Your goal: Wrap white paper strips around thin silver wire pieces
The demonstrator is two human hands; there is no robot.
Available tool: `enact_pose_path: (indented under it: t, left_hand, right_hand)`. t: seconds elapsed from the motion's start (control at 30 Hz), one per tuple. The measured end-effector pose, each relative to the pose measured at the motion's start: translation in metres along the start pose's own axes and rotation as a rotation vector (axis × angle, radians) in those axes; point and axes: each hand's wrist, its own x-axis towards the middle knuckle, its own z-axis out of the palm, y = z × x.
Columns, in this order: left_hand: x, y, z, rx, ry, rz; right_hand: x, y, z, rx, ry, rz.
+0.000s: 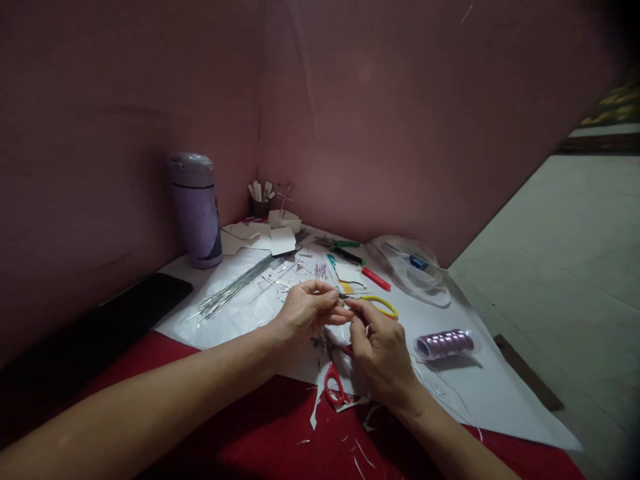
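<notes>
My left hand [314,305] and my right hand [377,340] meet above the white sheet, their fingertips pinched close together. Whatever sits between the fingers is too small to make out. Yellow-handled scissors [384,307] lie just behind my right hand. Partly hidden below it are red-handled scissors [334,385]. To the right, a spool of shiny purple ribbon or thread [445,344] rests on its side. A bundle of thin metal wires [235,287] lies to the left of my hands, and a small purple bunch [321,270] is just beyond them.
A purple tumbler [196,210] stands at the left, near a dark flat object [115,320]. White card pieces [283,240], green-and-black-handled pliers [347,252], a red cutter-like tool [376,279] and a clear plastic bag [413,267] lie farther back. Scraps litter the red cloth [240,420].
</notes>
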Motion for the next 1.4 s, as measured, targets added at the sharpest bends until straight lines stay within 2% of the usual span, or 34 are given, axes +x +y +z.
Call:
enact_pose_path:
  t: [0.17,0.33,0.67,0.77,0.97,1.4]
  left_hand:
    - [0.001,0.001,-0.004,0.193,-0.062,0.055]
    - [-0.006,0.002,0.003,0.373,-0.153,0.148]
    - [-0.011,0.003,0.004,0.266,-0.199,0.085]
    - [-0.012,0.005,0.005,0.315,-0.226,0.106]
    - [-0.012,0.002,0.006,0.495,-0.231,0.16]
    - [-0.018,-0.015,0.01,0.484,-0.107,0.272]
  right_hand:
    - [0.003,0.001,-0.005,0.011,-0.005,0.007]
    - [0.004,0.005,-0.012,-0.081,0.006,-0.108]
    - [0.012,0.002,-0.028,-0.439,0.053,-0.361]
    - [0.018,0.003,-0.032,-0.457,0.031,-0.415]
    - [0.017,0.008,-0.032,-0.323,-0.031,-0.394]
    - [0.01,0.006,-0.021,-0.19,-0.043,-0.29]
